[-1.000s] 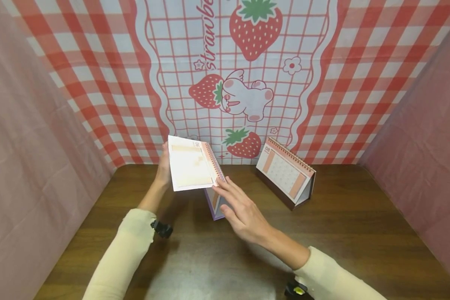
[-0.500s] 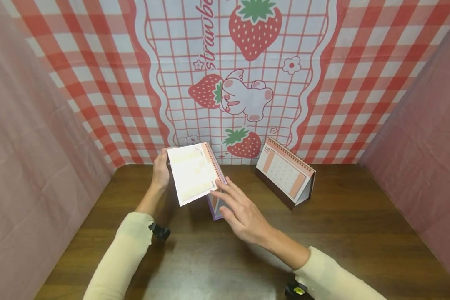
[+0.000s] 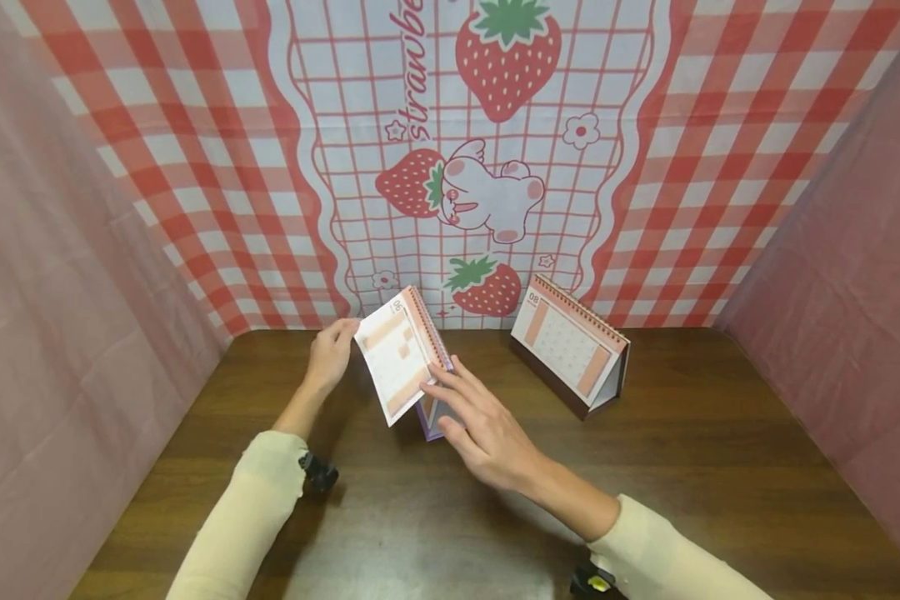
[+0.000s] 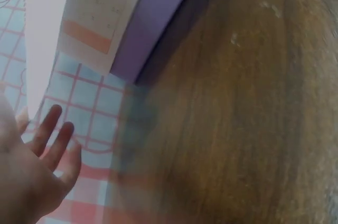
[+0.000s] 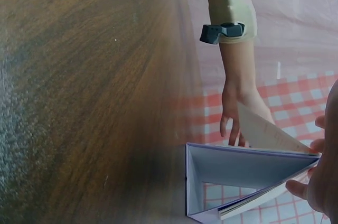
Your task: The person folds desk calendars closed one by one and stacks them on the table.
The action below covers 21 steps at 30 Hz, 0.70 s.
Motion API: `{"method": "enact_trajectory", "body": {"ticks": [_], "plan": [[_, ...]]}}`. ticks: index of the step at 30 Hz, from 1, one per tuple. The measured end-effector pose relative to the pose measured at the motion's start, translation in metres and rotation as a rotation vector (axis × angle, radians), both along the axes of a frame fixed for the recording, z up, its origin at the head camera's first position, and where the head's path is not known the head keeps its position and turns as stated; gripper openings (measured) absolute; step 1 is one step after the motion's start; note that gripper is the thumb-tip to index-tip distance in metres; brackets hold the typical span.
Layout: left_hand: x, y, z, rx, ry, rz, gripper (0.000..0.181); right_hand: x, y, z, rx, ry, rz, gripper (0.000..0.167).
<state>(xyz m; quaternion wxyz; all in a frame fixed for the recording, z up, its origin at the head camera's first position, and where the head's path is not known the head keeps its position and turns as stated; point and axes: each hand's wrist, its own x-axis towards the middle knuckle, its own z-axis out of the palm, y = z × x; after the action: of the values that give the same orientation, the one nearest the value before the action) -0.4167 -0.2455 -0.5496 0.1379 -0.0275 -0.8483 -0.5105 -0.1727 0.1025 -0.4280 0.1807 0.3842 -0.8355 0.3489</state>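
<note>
A spiral-bound desk calendar [image 3: 433,410] with a purple stand stands left of centre, one page [image 3: 393,358] marked 06 lifted off it towards the left. My left hand [image 3: 330,357] pinches the page's far-left corner, its other fingers spread apart in the left wrist view. Over the coil at the top of this calendar, my right hand [image 3: 487,421] rests with fairly straight fingers. In the right wrist view the thumb [image 5: 298,188] is beside the back pages and the fingers lie across the ridge. The stand's hollow triangular end [image 5: 237,166] faces that camera.
A second desk calendar [image 3: 566,346], marked 08 and with a dark base, stands to the right on the brown wooden table [image 3: 690,467]. Behind the table hangs a red checked strawberry cloth [image 3: 495,125]. Pink curtains [image 3: 840,275] flank both sides.
My left hand has come from behind the page to its corner and a little nearer. The page has tipped downward, its near corner lower. My right hand stays almost still.
</note>
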Motion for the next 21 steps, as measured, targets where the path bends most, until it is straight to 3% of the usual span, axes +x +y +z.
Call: {"method": "enact_trajectory", "body": {"ticks": [6,9,12,15,19,21], "plan": [[0.003,0.009,0.001,-0.086,-0.086,-0.021,0.056,0.0,0.0,-0.001,-0.01,0.003,0.003,0.051],[0.001,0.013,-0.002,-0.115,-0.082,-0.047,0.053,0.0,0.0,-0.001,-0.007,0.007,0.003,0.051],[0.01,0.02,0.004,-0.145,-0.066,-0.092,0.048,0.0,0.0,-0.001,-0.011,0.013,0.002,0.051],[0.046,0.035,0.037,-0.136,-0.053,-0.171,0.05,0.0,0.001,0.0,-0.018,0.004,0.005,0.051],[0.089,0.053,0.078,-0.105,-0.069,-0.209,0.053,0.0,0.001,0.001,-0.025,-0.017,0.013,0.052],[0.097,0.058,0.086,-0.107,-0.079,-0.195,0.053,0.0,0.002,0.001,-0.025,-0.02,0.016,0.052]]}}
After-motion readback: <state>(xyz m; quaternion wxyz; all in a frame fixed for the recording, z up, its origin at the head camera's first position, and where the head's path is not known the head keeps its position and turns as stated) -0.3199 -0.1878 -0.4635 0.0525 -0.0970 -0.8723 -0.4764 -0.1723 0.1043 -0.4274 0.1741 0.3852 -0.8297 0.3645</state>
